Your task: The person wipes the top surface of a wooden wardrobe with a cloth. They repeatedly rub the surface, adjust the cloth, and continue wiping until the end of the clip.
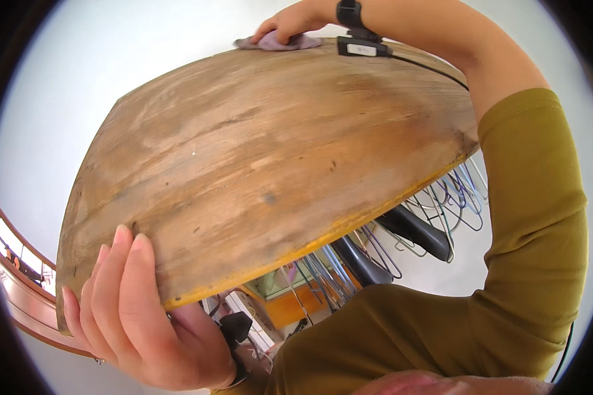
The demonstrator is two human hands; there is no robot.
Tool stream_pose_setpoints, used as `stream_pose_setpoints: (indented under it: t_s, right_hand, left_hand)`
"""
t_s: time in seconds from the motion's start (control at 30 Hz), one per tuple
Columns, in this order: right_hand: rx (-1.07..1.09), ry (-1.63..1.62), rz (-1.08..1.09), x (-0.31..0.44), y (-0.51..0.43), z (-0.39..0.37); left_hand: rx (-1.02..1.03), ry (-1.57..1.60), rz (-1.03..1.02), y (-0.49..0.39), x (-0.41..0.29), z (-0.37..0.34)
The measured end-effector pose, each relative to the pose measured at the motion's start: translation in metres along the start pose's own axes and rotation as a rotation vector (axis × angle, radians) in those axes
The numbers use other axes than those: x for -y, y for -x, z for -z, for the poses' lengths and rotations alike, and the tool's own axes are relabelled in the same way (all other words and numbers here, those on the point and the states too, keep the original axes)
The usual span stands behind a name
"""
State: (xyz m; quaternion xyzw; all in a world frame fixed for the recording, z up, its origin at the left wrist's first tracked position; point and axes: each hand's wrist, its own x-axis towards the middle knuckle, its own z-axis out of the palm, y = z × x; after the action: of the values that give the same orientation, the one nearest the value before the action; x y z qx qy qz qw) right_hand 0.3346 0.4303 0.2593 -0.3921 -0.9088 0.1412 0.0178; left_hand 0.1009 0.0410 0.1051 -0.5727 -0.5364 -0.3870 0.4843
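A large wooden board (257, 163), worn and stained, with a yellow-painted lower edge, fills the middle of the view at a tilt. My left hand (128, 306) grips its lower left corner, fingers over the near face and the thumb mostly hidden behind the yellow edge. At the board's top edge, my right hand (289, 27) presses a crumpled greyish-purple cloth (289, 42) against the wood. Part of that hand's fingers is hidden by the cloth. A black strap with a small device and a cable is on my right wrist.
Behind the board's lower edge hang several wire clothes hangers (328, 276) and dark curved padded shapes (415, 232). An orange-and-green cabinet or box (294, 303) shows below them. At the far left are a window (20, 252) and a reddish-brown wooden frame (27, 301).
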Motion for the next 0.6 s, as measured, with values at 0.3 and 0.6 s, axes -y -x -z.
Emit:
stream_pose_setpoints:
  t_s: [0.3,0.6]
  right_hand:
    - [0.195,0.126,0.119,-0.084,-0.010,0.035]
    - [0.118,0.286,0.232,-0.113,0.019,0.049]
  left_hand:
    - [0.040,-0.049,0.021,-0.001,0.002,0.006]
    - [0.012,-0.012,0.044,-0.004,-0.001,0.011]
